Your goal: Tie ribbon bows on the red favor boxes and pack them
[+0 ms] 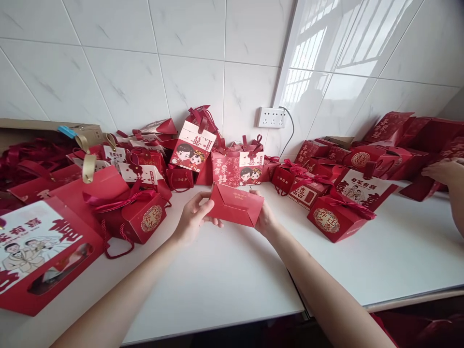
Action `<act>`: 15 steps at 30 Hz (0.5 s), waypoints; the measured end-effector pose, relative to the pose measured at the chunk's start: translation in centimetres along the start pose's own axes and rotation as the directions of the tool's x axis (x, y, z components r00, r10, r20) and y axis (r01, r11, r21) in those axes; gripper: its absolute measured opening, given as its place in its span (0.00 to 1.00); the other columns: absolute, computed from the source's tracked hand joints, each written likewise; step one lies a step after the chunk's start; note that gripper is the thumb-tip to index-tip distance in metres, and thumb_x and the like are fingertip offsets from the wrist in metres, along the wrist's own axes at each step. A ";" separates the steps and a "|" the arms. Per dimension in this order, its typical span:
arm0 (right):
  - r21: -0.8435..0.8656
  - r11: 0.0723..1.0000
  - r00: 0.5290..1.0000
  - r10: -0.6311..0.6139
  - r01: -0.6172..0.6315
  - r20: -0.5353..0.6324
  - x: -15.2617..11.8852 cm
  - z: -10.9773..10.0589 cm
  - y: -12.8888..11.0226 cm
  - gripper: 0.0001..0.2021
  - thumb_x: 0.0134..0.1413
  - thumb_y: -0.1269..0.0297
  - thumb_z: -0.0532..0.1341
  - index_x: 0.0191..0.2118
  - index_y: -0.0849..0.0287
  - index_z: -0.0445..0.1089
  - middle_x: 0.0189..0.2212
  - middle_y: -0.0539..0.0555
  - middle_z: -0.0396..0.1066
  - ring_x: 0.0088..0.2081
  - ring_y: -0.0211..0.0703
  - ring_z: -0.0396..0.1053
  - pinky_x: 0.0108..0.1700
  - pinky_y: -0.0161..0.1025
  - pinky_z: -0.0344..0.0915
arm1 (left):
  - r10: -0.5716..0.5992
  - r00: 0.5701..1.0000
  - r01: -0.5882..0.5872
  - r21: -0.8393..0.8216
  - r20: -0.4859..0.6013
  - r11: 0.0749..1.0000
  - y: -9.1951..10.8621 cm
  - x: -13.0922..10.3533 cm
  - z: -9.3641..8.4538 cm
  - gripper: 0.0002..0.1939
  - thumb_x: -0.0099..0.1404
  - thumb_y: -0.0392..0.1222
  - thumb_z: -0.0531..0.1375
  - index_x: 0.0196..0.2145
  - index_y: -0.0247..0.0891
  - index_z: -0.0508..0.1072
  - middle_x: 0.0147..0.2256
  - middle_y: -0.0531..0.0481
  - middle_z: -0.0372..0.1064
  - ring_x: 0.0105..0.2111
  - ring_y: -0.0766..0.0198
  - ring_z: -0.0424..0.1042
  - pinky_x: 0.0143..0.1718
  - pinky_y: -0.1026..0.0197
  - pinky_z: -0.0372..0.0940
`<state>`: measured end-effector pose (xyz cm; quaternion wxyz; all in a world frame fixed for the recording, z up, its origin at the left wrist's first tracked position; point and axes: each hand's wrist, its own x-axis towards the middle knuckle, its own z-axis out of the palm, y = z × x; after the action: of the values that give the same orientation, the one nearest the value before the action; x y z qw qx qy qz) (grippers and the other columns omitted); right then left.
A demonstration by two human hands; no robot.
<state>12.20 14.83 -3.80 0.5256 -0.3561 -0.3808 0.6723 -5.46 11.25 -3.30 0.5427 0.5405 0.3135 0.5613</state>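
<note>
A small red box (237,205) with faint gold lettering and folded flaps on the side facing me is held above the white table, near the middle of the view. My left hand (194,216) grips its left end, thumb in front and fingers partly beneath. At the right end my right hand (266,217) holds it, with most of those fingers hidden behind the box. Just behind stands a red gift box (226,169) with a cartoon couple on it.
Red gift boxes with ribbons (136,217) crowd the left side, beside a cardboard carton (81,130). More boxes (337,217) stand at the right, where another person's hand (444,171) touches some. A power strip (271,117) is on the tiled wall.
</note>
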 end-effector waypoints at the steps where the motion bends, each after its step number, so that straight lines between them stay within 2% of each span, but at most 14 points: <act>1: -0.014 1.000 0.999 -0.027 0.027 -0.029 -0.1 0.1 0.0 0.13 0.43 0.53 0.58 0.29 0.58 0.67 0.25 0.51 0.71 0.27 0.43 0.68 0.29 0.38 0.63 | 0.025 1.000 -0.025 -0.004 -0.011 1.000 -0.3 0.0 -0.1 0.23 0.57 0.59 0.58 0.41 0.38 0.64 0.23 0.54 0.70 0.19 0.64 0.69 0.24 0.60 0.66; 3: -0.036 0.991 0.986 -0.129 0.126 -0.104 -0.2 0.2 -0.1 0.12 0.42 0.54 0.59 0.26 0.58 0.63 0.23 0.50 0.68 0.26 0.41 0.65 0.29 0.37 0.61 | 0.050 0.996 -0.050 0.006 -0.074 0.999 -1.1 0.2 -0.4 0.30 0.58 0.65 0.51 0.47 0.38 0.62 0.26 0.51 0.72 0.22 0.60 0.71 0.26 0.58 0.66; 6: -0.072 0.944 0.931 -0.329 0.322 -0.159 -0.5 0.1 -0.2 0.13 0.40 0.58 0.62 0.23 0.56 0.55 0.21 0.45 0.60 0.25 0.35 0.58 0.29 0.33 0.57 | 0.022 0.993 -0.007 0.130 -0.116 0.992 -1.8 0.3 -0.8 0.33 0.56 0.69 0.49 0.46 0.38 0.64 0.34 0.47 0.75 0.32 0.56 0.74 0.34 0.57 0.67; 8: -0.148 0.875 0.872 -0.478 0.461 -0.107 -0.7 0.1 -0.2 0.15 0.42 0.59 0.62 0.24 0.56 0.53 0.22 0.44 0.56 0.25 0.34 0.54 0.29 0.32 0.55 | 0.001 0.996 0.020 0.232 -0.092 0.972 -1.8 0.3 -1.0 0.31 0.57 0.67 0.51 0.43 0.37 0.67 0.40 0.44 0.74 0.40 0.53 0.72 0.39 0.57 0.66; 10: -0.222 0.799 0.816 -0.577 0.558 -0.028 -0.9 0.2 -0.2 0.14 0.45 0.60 0.61 0.25 0.55 0.52 0.23 0.45 0.54 0.25 0.34 0.52 0.28 0.33 0.54 | -0.013 0.997 0.036 0.310 -0.077 0.950 -1.6 0.1 -1.0 0.28 0.58 0.65 0.52 0.42 0.37 0.68 0.42 0.44 0.72 0.42 0.53 0.71 0.39 0.58 0.65; 13: -0.279 0.744 0.784 -0.618 0.607 0.059 -1.2 0.3 0.1 0.12 0.48 0.61 0.58 0.26 0.55 0.50 0.23 0.45 0.52 0.25 0.35 0.50 0.28 0.33 0.51 | 0.012 0.998 0.017 0.439 -0.065 0.898 -1.3 -0.2 -1.1 0.24 0.58 0.61 0.54 0.43 0.40 0.68 0.38 0.48 0.74 0.38 0.54 0.72 0.36 0.60 0.65; 15: -0.316 0.697 0.755 -0.646 0.644 0.114 -1.4 0.3 0.2 0.11 0.48 0.63 0.57 0.27 0.55 0.50 0.23 0.44 0.50 0.25 0.35 0.49 0.28 0.33 0.51 | 0.048 0.999 -0.026 0.563 -0.025 0.826 -1.2 -0.5 -1.2 0.20 0.58 0.57 0.55 0.42 0.41 0.69 0.36 0.50 0.75 0.34 0.55 0.73 0.34 0.61 0.64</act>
<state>12.08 13.38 -3.76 0.6599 -0.2862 -0.5883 0.3695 -6.39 11.38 -4.86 0.3426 0.6713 0.4645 0.4650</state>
